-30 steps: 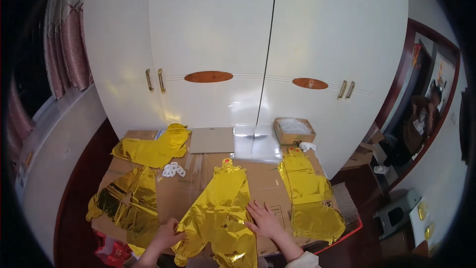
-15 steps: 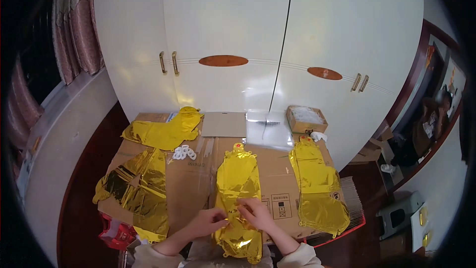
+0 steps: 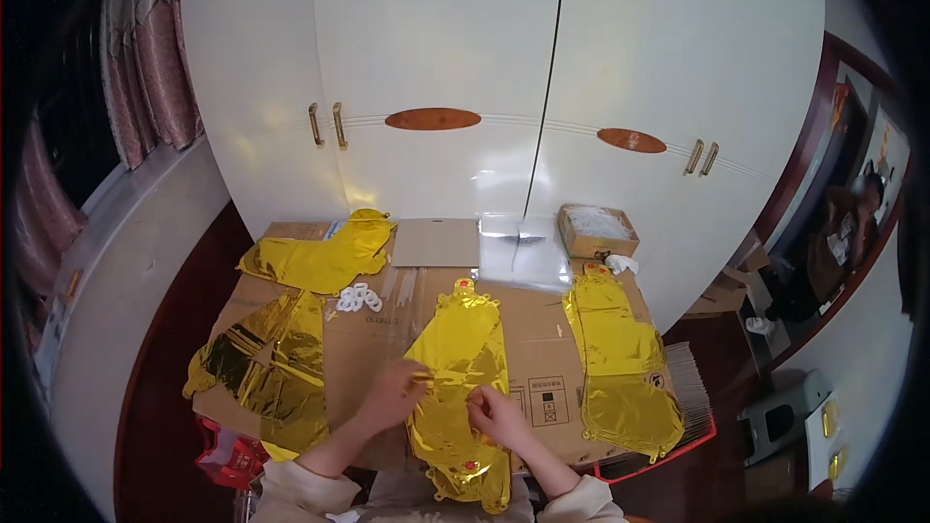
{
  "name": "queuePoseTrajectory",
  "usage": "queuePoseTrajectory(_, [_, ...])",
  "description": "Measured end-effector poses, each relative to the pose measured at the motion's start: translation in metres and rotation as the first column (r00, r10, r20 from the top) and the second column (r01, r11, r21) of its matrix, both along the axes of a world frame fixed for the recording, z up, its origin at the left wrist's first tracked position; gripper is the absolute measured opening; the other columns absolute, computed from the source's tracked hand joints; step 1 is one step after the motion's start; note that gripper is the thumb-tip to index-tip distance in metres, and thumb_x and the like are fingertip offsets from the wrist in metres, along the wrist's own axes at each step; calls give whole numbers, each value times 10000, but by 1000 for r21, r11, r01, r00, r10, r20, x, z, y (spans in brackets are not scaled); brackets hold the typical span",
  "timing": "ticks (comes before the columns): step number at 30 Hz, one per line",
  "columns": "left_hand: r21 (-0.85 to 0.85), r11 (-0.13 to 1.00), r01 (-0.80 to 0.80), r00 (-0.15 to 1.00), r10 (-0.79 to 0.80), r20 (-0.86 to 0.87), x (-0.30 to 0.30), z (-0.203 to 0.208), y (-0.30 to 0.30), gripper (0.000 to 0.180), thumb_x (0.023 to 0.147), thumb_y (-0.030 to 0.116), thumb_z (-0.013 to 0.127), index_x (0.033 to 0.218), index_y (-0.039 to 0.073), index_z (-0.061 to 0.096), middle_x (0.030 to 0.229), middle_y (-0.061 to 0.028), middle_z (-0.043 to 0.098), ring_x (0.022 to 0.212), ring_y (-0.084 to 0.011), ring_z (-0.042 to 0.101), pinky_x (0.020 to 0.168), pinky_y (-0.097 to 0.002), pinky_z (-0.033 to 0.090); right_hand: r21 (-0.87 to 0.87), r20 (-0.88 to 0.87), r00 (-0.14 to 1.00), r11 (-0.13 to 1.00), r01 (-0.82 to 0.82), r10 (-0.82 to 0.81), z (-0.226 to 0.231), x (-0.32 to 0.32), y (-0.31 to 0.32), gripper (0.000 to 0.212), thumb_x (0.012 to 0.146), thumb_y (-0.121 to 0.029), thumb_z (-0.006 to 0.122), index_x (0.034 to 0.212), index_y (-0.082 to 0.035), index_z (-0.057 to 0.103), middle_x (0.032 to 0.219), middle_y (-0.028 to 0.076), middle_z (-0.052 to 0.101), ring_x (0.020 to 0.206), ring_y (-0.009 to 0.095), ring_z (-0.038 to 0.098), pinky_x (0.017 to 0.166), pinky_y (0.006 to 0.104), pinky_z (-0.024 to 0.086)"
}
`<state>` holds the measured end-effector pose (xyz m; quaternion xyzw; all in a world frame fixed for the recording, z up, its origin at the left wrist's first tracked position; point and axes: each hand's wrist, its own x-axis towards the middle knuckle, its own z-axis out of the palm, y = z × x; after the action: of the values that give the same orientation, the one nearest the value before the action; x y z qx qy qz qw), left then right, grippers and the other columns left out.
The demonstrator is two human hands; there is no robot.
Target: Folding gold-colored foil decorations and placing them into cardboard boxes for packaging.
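Observation:
A gold foil balloon (image 3: 465, 329) lies flat and lengthwise before me, with a red dot at its far tab and another near its close end. At its left edge, my left hand (image 3: 395, 392) has its fingertips closed on a bit of the foil, slightly blurred. My right hand (image 3: 499, 418) rests over the middle, fingers curled and pinched against the foil; the exact grip is partly hidden. More gold foil balloons lie around: one at the far left (image 3: 320, 254), one at the near left (image 3: 276, 368), one at the right (image 3: 625, 358).
Cardboard (image 3: 363, 353) covers the table. White rings (image 3: 359, 298) lie left of centre, near a grey-brown board (image 3: 436, 243). Clear plastic bags (image 3: 525, 257) and a small carton (image 3: 599, 230) sit at the back. A stool (image 3: 783, 418) stands right; a person (image 3: 838, 242) is beyond the doorway.
My left hand has moved up and away along the balloon's left edge. The foil spreads wider to the left, and a red dot now shows near its close end. My right hand has curled more.

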<state>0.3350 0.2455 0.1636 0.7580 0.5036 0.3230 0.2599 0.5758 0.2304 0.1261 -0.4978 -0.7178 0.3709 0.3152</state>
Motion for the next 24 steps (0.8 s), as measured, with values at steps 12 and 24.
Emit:
queuePoseTrajectory(12, [-129,990,-63,989,79,125,-40,-39,-3,413,853,162,674,1210,-8,552,1159,-199,632,1059,-340,619,936,-400,480,399,428,904,898,-184,-6,-2,-40,7,625,815,-438,717,1283,-65,538,1010,96,641,989,292,566,858,411,431])
queuePoseTrajectory(24, [-267,962,50,937,47,346,-23,-27,-11,455,908,98,630,1318,2,459,1180,-127,597,1032,-200,612,878,-317,501,271,246,965,949,-163,96,-5,-51,17,525,848,-247,685,1312,-58,527,935,103,662,962,306,574,849,425,420])
